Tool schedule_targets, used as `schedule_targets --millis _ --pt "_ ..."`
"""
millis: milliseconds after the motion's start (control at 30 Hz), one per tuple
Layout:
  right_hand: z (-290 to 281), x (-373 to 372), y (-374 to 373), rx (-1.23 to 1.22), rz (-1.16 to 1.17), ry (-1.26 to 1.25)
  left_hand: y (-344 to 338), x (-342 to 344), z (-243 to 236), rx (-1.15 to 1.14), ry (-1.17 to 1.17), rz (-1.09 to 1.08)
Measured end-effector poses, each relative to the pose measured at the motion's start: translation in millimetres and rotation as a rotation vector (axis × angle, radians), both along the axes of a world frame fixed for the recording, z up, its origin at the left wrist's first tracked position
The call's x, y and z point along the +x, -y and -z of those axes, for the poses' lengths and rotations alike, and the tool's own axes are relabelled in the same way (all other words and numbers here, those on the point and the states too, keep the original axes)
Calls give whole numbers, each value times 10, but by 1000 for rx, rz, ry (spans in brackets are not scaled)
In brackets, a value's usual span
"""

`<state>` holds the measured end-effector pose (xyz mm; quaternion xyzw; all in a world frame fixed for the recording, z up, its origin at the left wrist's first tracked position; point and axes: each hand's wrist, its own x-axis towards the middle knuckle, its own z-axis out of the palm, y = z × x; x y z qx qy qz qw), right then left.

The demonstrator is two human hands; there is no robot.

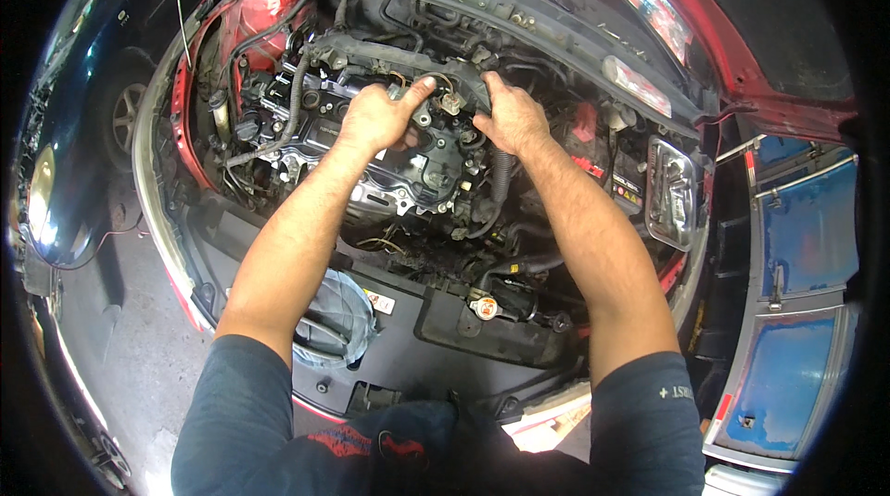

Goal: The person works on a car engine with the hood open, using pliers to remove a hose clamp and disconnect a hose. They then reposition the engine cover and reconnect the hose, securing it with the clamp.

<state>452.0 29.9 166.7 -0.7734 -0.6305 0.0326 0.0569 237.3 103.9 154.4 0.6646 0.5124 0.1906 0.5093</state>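
Both my hands are over the engine (328,136) of a red car. My left hand (380,116) is curled at the top of the engine, thumb up beside a light connector (452,102); what its fingers hold is partly hidden. My right hand (511,118) is closed on the right end of a dark wiring harness duct (380,56), which runs along the back of the engine. A ribbed hose (502,180) hangs down below my right hand.
The battery (626,185) sits at right, beside a metal tray (669,195). A bluish cloth (336,320) lies on the front panel, left of the radiator cap (484,308). A blue tool cart (802,227) stands at right, a dark car (74,190) at left; the raised hood (751,51) is above.
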Motion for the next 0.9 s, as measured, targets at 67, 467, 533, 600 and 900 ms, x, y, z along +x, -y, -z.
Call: schedule_targets --millis 67,467,533,600,900 --pt "9 2 3 8 0 4 -83 77 19 193 -188 51" --pt "-27 -19 26 -31 27 -65 81 475 750 243 -529 -38" --pt "-8 -17 30 -29 24 -51 79 410 821 367 -455 31" --pt "21 -15 40 29 -6 -18 79 348 886 471 -342 23" --pt "41 -60 34 -12 38 -107 150 411 953 408 -229 -85"
